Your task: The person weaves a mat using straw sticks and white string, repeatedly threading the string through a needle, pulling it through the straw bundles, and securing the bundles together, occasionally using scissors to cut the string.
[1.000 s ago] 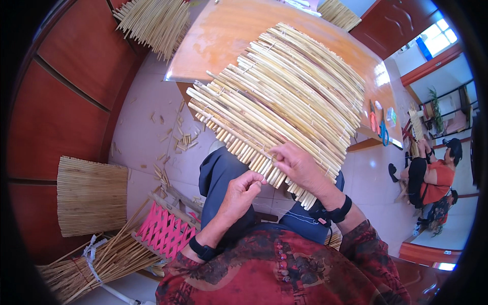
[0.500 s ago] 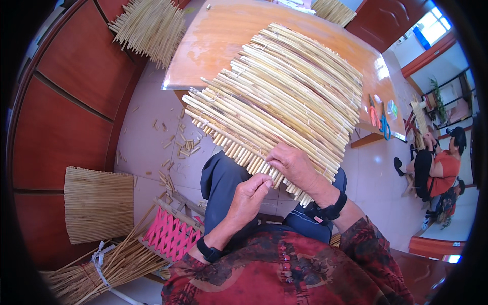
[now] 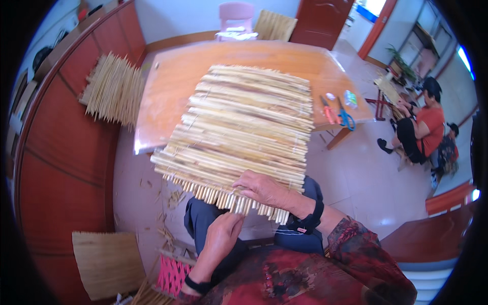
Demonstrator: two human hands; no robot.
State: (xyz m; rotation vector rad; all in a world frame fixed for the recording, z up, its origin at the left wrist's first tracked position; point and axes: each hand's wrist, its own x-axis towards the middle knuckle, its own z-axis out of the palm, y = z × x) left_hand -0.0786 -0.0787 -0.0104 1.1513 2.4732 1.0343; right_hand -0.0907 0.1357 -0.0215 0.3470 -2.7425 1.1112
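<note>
Our pinched left fingers (image 3: 235,218) have dropped toward six o'clock; right fingers (image 3: 247,184) curl narrow on the mat (image 3: 249,117), edgework seemingly unfinished.

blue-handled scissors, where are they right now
The blue-handled scissors lie toward the right end of the brown table in the head view, just right of the red-handled tool.

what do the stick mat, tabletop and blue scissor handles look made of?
Stick mat: likely dried reed or cane, mostly matte; round cut ends and mottled straw colour suggest it.
Tabletop: possibly wood under varnish or clear film; glossy orange-brown, with pale reflections.
Blue scissor handles: probably moulded plastic, from the even bright colour; finish unclear.
</note>
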